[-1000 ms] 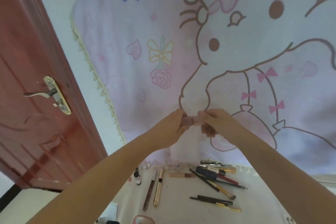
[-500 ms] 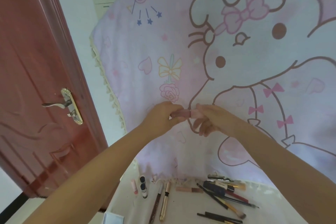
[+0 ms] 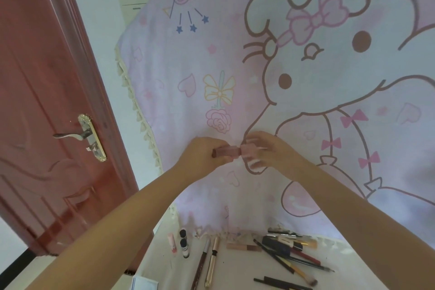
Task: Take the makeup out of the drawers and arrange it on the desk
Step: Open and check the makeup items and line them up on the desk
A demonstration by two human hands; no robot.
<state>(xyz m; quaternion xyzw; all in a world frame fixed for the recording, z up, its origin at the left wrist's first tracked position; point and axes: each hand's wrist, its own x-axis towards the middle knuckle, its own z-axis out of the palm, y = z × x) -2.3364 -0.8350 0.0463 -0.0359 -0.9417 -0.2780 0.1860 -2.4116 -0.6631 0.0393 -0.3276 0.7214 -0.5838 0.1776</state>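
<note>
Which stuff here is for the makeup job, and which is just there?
For the job:
- small pink makeup tube, held by left hand and right hand
- pencils and brushes on white desk

Just there:
- red wooden door
- pink cartoon cloth

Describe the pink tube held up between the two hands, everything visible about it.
The pink tube is a small, squarish stick of translucent rosy plastic, with a darker brownish end on the left and a paler pink section on the right. It lies roughly horizontal in mid-air, well above the desk, in front of the cartoon-print cloth. The left hand grips the darker end; the right hand pinches the paler part. A seam shows between the sections.
</note>
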